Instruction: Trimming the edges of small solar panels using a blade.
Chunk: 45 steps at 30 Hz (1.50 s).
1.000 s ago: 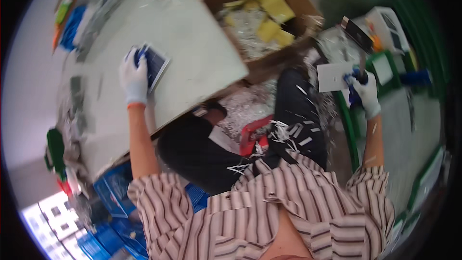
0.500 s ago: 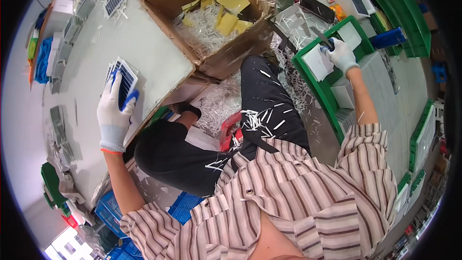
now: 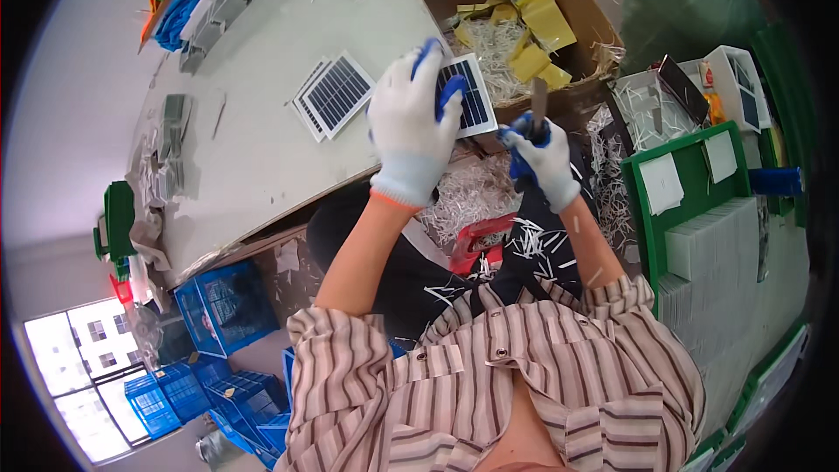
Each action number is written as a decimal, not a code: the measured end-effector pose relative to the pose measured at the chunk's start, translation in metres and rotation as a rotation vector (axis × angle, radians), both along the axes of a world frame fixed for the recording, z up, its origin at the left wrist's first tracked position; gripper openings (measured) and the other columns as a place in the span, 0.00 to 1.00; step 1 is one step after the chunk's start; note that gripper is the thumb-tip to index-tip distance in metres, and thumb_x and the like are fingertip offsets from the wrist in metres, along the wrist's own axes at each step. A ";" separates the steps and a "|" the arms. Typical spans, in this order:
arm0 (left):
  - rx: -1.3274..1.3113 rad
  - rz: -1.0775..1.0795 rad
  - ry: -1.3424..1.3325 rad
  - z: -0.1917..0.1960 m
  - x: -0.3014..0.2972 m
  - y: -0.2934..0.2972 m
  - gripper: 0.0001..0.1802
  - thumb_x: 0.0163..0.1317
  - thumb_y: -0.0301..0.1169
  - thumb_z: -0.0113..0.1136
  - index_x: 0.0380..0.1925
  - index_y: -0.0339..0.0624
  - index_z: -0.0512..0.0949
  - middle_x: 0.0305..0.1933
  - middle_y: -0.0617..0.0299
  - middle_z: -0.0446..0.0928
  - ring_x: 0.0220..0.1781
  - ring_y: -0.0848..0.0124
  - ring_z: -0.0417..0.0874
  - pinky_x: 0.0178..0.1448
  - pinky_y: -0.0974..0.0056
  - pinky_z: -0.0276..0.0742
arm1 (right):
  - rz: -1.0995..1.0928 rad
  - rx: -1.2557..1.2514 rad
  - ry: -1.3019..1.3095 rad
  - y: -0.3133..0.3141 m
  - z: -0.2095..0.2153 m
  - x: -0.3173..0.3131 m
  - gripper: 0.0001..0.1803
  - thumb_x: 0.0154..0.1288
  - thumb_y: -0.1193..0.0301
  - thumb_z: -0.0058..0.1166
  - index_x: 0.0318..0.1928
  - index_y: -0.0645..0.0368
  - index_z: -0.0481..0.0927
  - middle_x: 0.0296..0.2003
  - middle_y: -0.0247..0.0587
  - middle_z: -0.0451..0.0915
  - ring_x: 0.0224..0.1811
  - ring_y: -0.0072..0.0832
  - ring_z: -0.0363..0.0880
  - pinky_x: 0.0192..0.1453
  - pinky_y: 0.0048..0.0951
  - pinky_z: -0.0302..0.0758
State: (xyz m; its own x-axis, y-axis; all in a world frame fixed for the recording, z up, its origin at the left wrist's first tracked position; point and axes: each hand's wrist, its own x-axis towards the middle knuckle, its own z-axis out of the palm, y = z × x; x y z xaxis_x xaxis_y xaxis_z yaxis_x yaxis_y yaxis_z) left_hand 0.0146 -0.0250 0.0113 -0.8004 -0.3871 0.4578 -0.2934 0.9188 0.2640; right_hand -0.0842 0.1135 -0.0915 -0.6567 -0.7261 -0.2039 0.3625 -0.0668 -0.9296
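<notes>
My left hand [image 3: 409, 118], in a white glove with blue fingertips, grips a small solar panel [image 3: 473, 103] at the edge of the pale table. The panel has dark cells and a white border. My right hand [image 3: 547, 164], gloved the same way, is closed round a knife [image 3: 539, 107] whose blade points up, close to the panel's right edge. I cannot tell whether the blade touches it. Several more solar panels [image 3: 339, 96] lie in a loose pile on the table, left of my left hand.
Beyond my hands stands a cardboard box [image 3: 603, 39] with white strips and yellow pieces. At right, a green tray [image 3: 643, 210] holds stacked white panels [image 3: 712, 249]; a blue cylinder [image 3: 776, 181] lies beside it. White strips cover my lap. Blue crates [image 3: 229, 306] stand at lower left.
My left hand has lifted one panel off the pile and moved right with it. My right hand has brought the knife from the green tray over to the panel. The view has shifted left.
</notes>
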 end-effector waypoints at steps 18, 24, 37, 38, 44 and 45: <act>-0.072 0.175 0.142 -0.014 -0.015 0.011 0.18 0.50 0.27 0.57 0.44 0.42 0.78 0.41 0.54 0.75 0.46 0.55 0.73 0.50 0.54 0.70 | 0.011 -0.179 0.042 -0.008 -0.021 0.046 0.16 0.52 0.79 0.60 0.42 0.64 0.73 0.27 0.37 0.80 0.29 0.20 0.78 0.38 0.24 0.75; -0.112 0.186 0.082 -0.011 -0.019 0.016 0.20 0.49 0.27 0.57 0.46 0.42 0.77 0.42 0.53 0.75 0.47 0.54 0.73 0.51 0.54 0.70 | -0.257 -0.335 0.417 -0.067 -0.025 0.036 0.14 0.66 0.75 0.50 0.51 0.61 0.68 0.43 0.38 0.77 0.43 0.24 0.78 0.48 0.25 0.75; -0.038 0.184 0.007 0.003 0.000 0.004 0.25 0.46 0.30 0.62 0.48 0.37 0.73 0.47 0.51 0.71 0.52 0.52 0.69 0.60 0.53 0.62 | 0.158 -0.182 0.258 -0.038 -0.027 0.000 0.09 0.57 0.72 0.59 0.37 0.64 0.78 0.25 0.30 0.78 0.28 0.14 0.74 0.33 0.19 0.72; -0.040 0.145 -0.056 0.001 0.002 0.004 0.25 0.45 0.29 0.62 0.47 0.37 0.73 0.47 0.51 0.71 0.52 0.52 0.69 0.60 0.53 0.62 | 0.156 -0.176 0.256 -0.035 -0.027 -0.003 0.09 0.57 0.72 0.59 0.37 0.64 0.78 0.25 0.30 0.78 0.28 0.14 0.74 0.33 0.19 0.72; -0.052 0.165 0.140 -0.015 -0.013 0.011 0.16 0.47 0.22 0.56 0.40 0.42 0.77 0.41 0.55 0.74 0.46 0.55 0.73 0.49 0.55 0.69 | 0.274 -0.232 0.296 -0.030 -0.009 0.011 0.05 0.55 0.77 0.55 0.34 0.65 0.78 0.25 0.33 0.79 0.26 0.17 0.77 0.31 0.21 0.74; -0.064 0.161 0.150 -0.014 -0.014 0.011 0.16 0.48 0.22 0.56 0.40 0.42 0.77 0.40 0.55 0.74 0.45 0.55 0.73 0.49 0.55 0.69 | 0.314 -0.235 0.190 -0.024 -0.016 0.017 0.07 0.53 0.77 0.58 0.34 0.65 0.78 0.27 0.33 0.80 0.25 0.18 0.76 0.31 0.22 0.73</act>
State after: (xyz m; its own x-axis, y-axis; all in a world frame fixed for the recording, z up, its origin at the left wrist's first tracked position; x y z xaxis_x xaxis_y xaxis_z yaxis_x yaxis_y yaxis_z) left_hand 0.0006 -0.0144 -0.0027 -0.6516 -0.4709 0.5946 -0.3999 0.8794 0.2583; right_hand -0.0668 0.0899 -0.1072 -0.4063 -0.9089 0.0939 0.2226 -0.1981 -0.9546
